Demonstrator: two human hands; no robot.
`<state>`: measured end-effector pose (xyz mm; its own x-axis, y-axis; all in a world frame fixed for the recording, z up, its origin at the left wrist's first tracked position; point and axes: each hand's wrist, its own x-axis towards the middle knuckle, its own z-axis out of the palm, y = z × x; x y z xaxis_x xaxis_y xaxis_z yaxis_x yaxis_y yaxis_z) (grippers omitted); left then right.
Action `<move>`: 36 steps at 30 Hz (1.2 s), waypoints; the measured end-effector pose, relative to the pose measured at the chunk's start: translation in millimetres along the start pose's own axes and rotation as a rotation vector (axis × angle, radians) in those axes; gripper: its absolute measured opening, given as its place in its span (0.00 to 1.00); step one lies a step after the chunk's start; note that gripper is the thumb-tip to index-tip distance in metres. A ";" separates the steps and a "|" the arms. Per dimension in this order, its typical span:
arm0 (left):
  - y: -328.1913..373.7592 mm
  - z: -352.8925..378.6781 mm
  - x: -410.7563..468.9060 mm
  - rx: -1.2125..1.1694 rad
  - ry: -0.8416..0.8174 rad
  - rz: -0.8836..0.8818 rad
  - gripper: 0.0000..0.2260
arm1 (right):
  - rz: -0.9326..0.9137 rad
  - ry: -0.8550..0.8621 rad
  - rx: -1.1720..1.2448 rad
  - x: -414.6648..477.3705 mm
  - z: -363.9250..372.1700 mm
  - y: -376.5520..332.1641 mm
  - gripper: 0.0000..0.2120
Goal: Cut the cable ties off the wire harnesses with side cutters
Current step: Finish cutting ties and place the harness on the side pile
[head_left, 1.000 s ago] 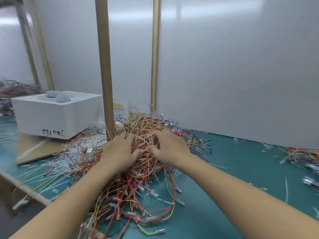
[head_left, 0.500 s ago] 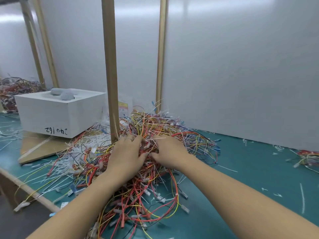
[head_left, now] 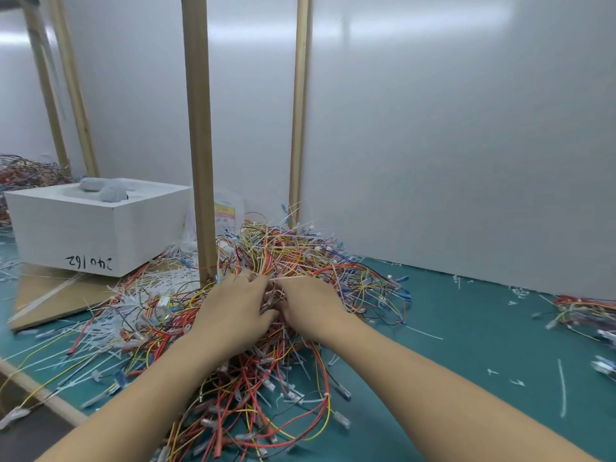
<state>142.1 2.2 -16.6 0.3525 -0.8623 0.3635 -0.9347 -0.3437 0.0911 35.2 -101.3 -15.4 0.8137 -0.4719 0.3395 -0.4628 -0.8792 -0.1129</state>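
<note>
A big tangled pile of wire harnesses (head_left: 293,258), red, yellow, orange and blue with white connectors and cable ties, lies on the green table (head_left: 466,328). My left hand (head_left: 233,308) and my right hand (head_left: 310,308) lie side by side on top of the pile, fingers dug into the wires and curled around strands between them. The fingertips are hidden among the wires. No side cutters show in the head view.
A wooden post (head_left: 200,145) rises just behind my left hand, another post (head_left: 300,111) farther back. A white box (head_left: 93,228) sits on a board at left. Cut white ties (head_left: 160,288) litter the left side. More harnesses (head_left: 586,311) lie at right.
Both hands have closed in toward each other and pushed deeper into the pile, gathering wires between them. The view has shifted slightly.
</note>
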 end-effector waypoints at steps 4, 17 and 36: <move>-1.0 -0.4 0.6 0.005 0.009 0.007 0.19 | -0.022 0.016 0.001 0.8 2.2 1.1 0.14; -2.8 -18.1 4.8 0.249 0.023 -0.084 0.21 | -0.015 0.026 0.036 6.1 -1.9 6.3 0.11; -15.1 -47.0 24.1 -0.601 -0.009 -0.302 0.19 | 0.026 0.000 0.161 -6.7 0.0 9.9 0.08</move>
<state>162.6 4.1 34.4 0.6003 -0.7648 0.2340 -0.6577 -0.3056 0.6885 25.1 -106.9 -18.8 0.8021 -0.4944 0.3350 -0.4211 -0.8660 -0.2697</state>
